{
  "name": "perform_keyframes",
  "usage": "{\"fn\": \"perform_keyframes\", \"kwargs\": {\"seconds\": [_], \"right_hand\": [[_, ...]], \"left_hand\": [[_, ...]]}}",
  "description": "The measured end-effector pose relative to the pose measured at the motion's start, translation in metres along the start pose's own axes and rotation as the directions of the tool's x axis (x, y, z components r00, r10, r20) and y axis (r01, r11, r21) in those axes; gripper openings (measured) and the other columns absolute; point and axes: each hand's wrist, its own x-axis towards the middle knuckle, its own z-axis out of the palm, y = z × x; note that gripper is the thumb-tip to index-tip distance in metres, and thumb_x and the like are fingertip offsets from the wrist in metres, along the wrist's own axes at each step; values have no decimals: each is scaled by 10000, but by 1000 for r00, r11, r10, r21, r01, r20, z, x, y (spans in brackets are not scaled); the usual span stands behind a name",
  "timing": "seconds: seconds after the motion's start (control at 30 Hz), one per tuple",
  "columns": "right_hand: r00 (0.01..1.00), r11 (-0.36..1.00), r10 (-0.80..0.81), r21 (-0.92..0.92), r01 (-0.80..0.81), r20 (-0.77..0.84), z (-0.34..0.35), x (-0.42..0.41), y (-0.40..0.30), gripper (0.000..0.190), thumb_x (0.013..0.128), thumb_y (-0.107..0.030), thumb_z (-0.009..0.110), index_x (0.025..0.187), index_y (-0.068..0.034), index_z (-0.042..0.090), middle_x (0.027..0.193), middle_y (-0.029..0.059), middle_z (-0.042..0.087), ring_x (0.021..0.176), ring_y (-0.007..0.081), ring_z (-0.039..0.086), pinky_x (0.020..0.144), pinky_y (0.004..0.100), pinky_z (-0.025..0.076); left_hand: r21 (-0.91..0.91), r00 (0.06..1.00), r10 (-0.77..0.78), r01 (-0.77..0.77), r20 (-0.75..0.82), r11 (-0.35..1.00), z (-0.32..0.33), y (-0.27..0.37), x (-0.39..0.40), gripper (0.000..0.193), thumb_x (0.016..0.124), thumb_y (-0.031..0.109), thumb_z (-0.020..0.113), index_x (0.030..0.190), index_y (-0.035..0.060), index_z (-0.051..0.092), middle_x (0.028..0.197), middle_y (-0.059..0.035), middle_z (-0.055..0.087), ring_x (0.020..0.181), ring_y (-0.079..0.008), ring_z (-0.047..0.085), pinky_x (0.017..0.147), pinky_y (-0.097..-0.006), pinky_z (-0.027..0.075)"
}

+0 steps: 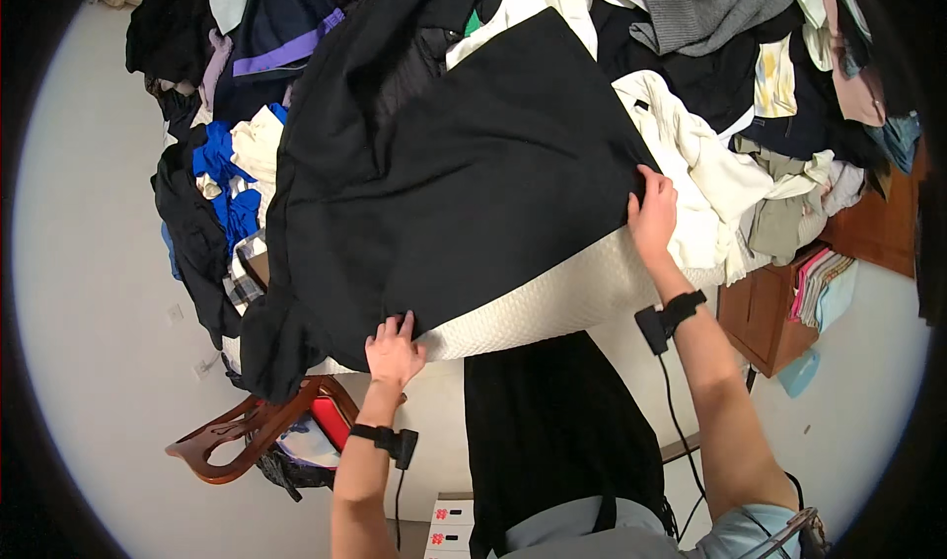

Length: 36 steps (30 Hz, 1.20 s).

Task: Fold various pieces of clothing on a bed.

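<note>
A large black garment (473,167) lies spread over the cream quilted cover of a bed (540,300). My left hand (396,352) rests on the garment's near edge, fingers on the cloth. At the garment's right corner is my right hand (652,207), its thumb and fingers touching the edge; whether they pinch the fabric cannot be told. Both wrists carry black straps with small boxes and cables. The garment's dark lining (414,70) shows towards the far side, and a bunched black part (277,344) hangs at the near left corner.
Piled clothes surround the garment: a white knit top (695,167), a grey sweater (710,4), blue cloth (222,159) and a dark garment with a purple band (288,48). A carved wooden chair (229,440) stands near left, a wooden cabinet (755,322) at right.
</note>
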Motion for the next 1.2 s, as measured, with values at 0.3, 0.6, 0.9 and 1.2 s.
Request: {"fn": "perform_keyframes", "kwargs": {"seconds": [0.3,0.6,0.9,1.2], "right_hand": [[674,643,-635,-226,732,376,62,-43,-60,603,802,-343,636,1350,-241,406,1448,53,311,1321,252,296,1070,526,221],[805,675,-402,-453,582,436,16,3,18,625,840,-321,569,1398,-172,331,1467,36,280,1354,257,233,1121,468,141],[844,849,-525,-3,528,114,-11,90,-67,453,840,-110,597,1263,-21,462,1360,176,390,1258,352,370,1040,393,322],[967,969,-248,29,247,61,18,216,-115,401,754,-274,720,1007,10,594,893,159,616,820,284,613,740,355,478]], "left_hand": [[-46,956,118,-135,-268,990,-9,102,66,700,819,370,597,1428,271,267,1480,-128,224,1368,-294,207,1077,-557,170],[19,997,-30,31,-73,999,27,15,22,787,775,415,636,1440,283,237,1502,-142,166,1384,-271,183,1098,-511,159],[-311,796,-132,-73,-590,948,-76,-62,76,612,757,122,640,1320,39,416,1378,-199,376,1290,-385,322,1072,-452,265],[-660,755,-491,104,-434,744,-144,-153,200,845,755,358,713,1388,5,278,1284,-216,470,1188,-346,447,995,-407,352]]}}
